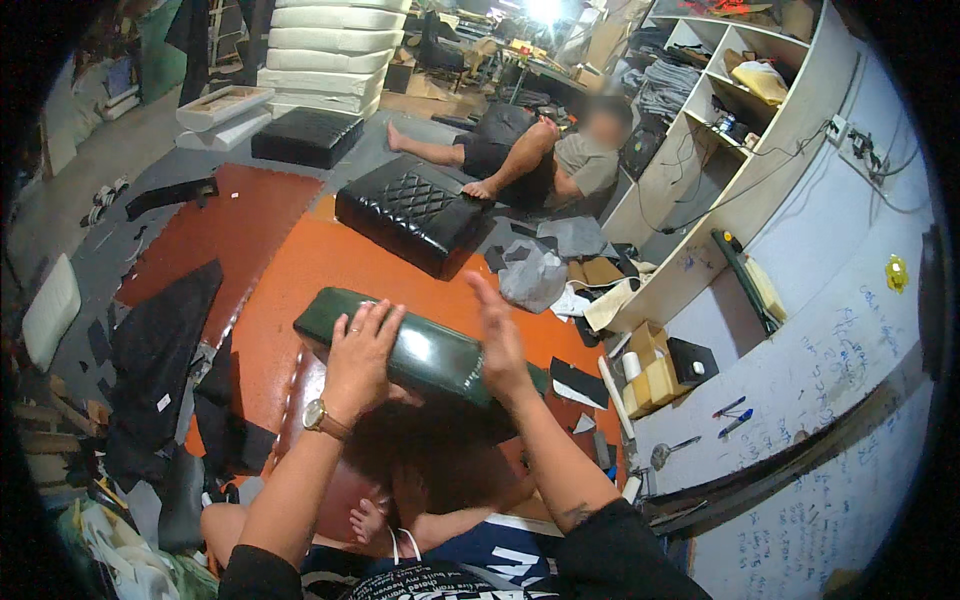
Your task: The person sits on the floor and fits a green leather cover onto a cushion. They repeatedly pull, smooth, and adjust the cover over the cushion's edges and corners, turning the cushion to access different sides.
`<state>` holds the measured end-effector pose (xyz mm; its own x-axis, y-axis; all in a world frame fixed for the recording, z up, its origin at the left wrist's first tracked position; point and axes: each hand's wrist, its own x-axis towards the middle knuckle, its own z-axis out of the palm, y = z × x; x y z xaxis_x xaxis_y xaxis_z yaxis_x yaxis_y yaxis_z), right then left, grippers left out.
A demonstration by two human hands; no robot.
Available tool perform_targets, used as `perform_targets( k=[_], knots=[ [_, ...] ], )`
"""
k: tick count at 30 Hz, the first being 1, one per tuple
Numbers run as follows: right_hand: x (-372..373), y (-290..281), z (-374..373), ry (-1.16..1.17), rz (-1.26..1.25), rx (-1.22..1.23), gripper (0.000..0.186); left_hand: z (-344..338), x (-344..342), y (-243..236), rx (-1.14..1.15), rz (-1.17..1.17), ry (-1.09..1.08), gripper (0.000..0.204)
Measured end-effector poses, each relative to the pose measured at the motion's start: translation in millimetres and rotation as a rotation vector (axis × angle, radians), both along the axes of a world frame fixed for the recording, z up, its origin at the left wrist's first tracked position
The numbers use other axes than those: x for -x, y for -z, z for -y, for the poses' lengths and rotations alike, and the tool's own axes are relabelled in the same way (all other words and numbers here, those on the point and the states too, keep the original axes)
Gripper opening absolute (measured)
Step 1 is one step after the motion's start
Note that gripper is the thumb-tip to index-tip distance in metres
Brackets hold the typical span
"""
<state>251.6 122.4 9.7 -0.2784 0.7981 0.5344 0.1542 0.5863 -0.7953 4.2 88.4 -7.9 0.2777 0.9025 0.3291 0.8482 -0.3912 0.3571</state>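
Observation:
A long dark green, glossy upholstered cushion [436, 345] lies in front of me above my lap, its left end farther away. My left hand [362, 352], below a wristwatch [325, 418], rests on the cushion's left part with its fingers spread. Held edge-on at the cushion's right part is my right hand [502, 352], fingers stretched out and pointing away from me. I cannot tell whether its palm touches the cover. Neither hand grips anything. My forearms and the shadow between them hide the cushion's near underside.
A quilted black cushion [412, 212] lies ahead on the orange sheet [300, 275], near another person [585, 165] sitting on the floor. White foam blocks [330, 50] are stacked behind. Shelves [690, 130] and a plastic bag [532, 275] stand right; black scraps [165, 365] lie left.

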Motion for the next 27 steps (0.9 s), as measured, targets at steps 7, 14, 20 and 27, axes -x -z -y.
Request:
perform_targets(
  k=[7,14,20,27],
  knots=[
    [-60.3,-6.2,120.6,0.474,0.865,-0.445,0.097,-0.5,-5.6,-17.8,-0.147,-0.119,0.128,0.134],
    [-131.9,35.6,34.5,0.528,0.391,-0.069,0.077,10.1,-96.6,-31.4,0.045,-0.149,-0.142,0.128],
    [-129.8,62.8,-21.6,0.413,-0.482,0.214,0.085,-49.5,-124.8,-39.0,0.011,-0.138,0.094,0.096],
    [-106.2,104.0,-24.9,0.560,-0.160,0.176,0.074,-120.1,-70.2,-29.8,0.054,-0.064,0.107,0.088]
  ],
)
